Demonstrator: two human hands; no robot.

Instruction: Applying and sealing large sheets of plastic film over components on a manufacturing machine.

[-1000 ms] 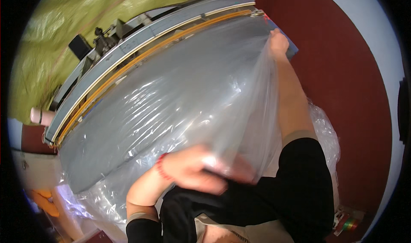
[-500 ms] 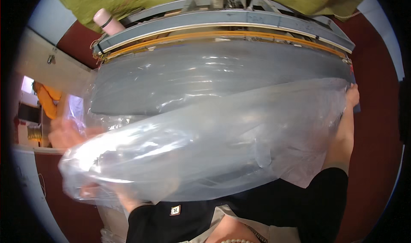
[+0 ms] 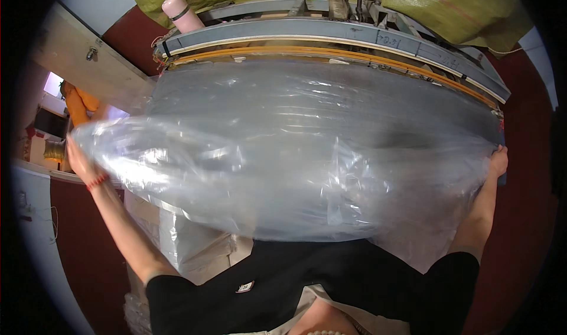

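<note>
A wide sheet of clear plastic film (image 3: 283, 175) stretches across in front of me, bulging and creased, with bright glare on its left part. At its far left end, my left hand (image 3: 80, 159), with a red bracelet on the wrist, is closed on the edge; the fingertips are partly hidden and the film there is blurred. My right hand (image 3: 499, 161) grips the film's right edge in closed fingers. Both arms are spread wide. Beneath and beyond the held sheet, more clear film (image 3: 254, 87) lies flat over a grey surface.
Behind the film runs a grey metal frame (image 3: 266, 29) with an orange strip (image 3: 331, 50) along it. A pink bottle (image 3: 182, 15) rests on the frame's left end, and a dark clamp (image 3: 357, 1) stands at the back. Yellow-green sheeting (image 3: 425, 10) hangs behind.
My left hand has moved outward and away from me, straightening that arm and drawing the film's left end up and left. My right hand keeps its hold. The view has shifted slightly.
</note>
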